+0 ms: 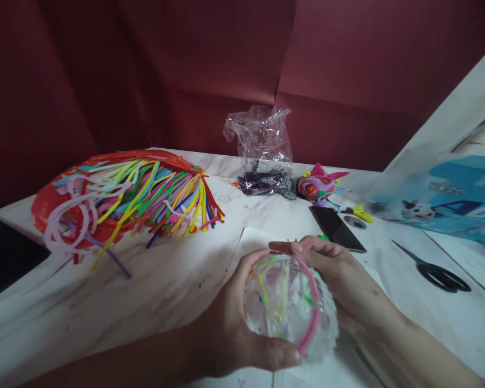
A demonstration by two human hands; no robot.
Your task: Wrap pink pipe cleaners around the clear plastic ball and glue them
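Observation:
My left hand [242, 328] is wrapped round the near left side of a clear, round plastic object [281, 302], its thumb along the lower edge. Yellow, green and white bits show through the clear surface. A pink fuzzy strip [316, 304] curves down the object's right side, its lower end by my left thumb. My right hand [335, 269] is closed at the top right of the object, fingertips near the strip's upper end. A thin pale stick [274, 379] shows just below the object.
Colourful pipe cleaners [173, 194] lie on a red bag [48, 210] at left. Behind are a clear bag [262, 140] and a pink figure [317, 186]. A black phone [337, 229], black scissors [438, 274] and a blue package [464, 188] are at right; white paper [248, 241] lies beneath.

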